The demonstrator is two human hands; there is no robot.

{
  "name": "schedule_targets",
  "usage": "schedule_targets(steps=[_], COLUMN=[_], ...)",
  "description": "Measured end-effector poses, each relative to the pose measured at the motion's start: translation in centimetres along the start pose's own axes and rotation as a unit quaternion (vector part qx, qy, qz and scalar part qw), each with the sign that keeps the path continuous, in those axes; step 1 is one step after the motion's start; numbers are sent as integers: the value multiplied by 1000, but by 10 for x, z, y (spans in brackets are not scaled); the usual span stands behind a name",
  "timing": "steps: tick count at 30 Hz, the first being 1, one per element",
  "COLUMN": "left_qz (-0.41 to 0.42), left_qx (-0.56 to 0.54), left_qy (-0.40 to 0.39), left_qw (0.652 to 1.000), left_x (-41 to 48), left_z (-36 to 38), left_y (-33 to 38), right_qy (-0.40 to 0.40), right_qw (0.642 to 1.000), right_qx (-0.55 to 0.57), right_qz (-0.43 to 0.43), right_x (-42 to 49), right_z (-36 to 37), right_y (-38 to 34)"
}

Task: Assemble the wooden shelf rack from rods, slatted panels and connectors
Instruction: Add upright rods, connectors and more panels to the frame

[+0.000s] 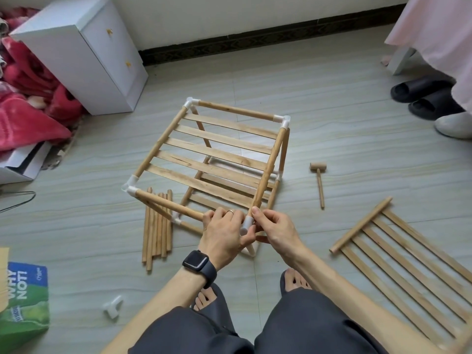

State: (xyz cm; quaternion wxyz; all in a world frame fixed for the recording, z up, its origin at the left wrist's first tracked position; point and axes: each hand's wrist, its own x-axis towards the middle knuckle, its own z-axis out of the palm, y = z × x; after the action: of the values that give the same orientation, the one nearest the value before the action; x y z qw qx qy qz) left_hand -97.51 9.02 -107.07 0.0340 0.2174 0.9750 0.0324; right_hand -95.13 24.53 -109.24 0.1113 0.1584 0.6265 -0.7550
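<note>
Half-hidden connector (247, 223) (left hand (224, 237), right hand (279, 230) gripping).

A half-built wooden rack (204, 164) is standing on the floor (332, 98), white connectors (282, 121) joining rods (235, 111) around its slatted top panel (222, 137); loose rods (157, 228) are lying bundled at its left, a spare slatted panel (408, 264) at its right

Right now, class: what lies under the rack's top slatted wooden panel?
Through the gaps of the top slatted wooden panel, a second, lower slatted wooden panel and the grey tiled floor show. The slats cover the rest beneath.
</note>
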Motion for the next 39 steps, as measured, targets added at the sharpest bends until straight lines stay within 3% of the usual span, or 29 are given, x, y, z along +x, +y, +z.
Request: schedule_targets(steps=[4,7,10,14,17,26,32,36,39], left_qz=[14,22,22,23,24,-16,-55,-38,-21], left_qx=[-15,-43,-73,-42,-16,-43,-77,-90,-96], left_qy=[18,29,36,34,75,120,103,109,113], left_qw=[1000,998,996,998,997,992,990,989,989], left_x=[0,3,8,14,14,18,18,17,13], left_z=[-3,-4,-6,-6,-2,9,2,0,0], left_y=[-2,-4,-9,-15,-14,-7,-5,-7,-11], right_qy=[-37,-13,-6,-12,-4,43,19,-10,12], right_qw=[997,998,997,999,999,999,1000,999,998], right_qx=[-35,-20,40,29,20,10,7,-6,-7], right_qz=[58,66,58,44,31,-16,2,44,67], right_x=[8,20,32,41,43,43,39,40,43], right_z=[-15,-26,-28,-24,-22,-10,-11,-17,-21], right_y=[-9,-20,-33,-30,-25,-16,-18,-30,-37])
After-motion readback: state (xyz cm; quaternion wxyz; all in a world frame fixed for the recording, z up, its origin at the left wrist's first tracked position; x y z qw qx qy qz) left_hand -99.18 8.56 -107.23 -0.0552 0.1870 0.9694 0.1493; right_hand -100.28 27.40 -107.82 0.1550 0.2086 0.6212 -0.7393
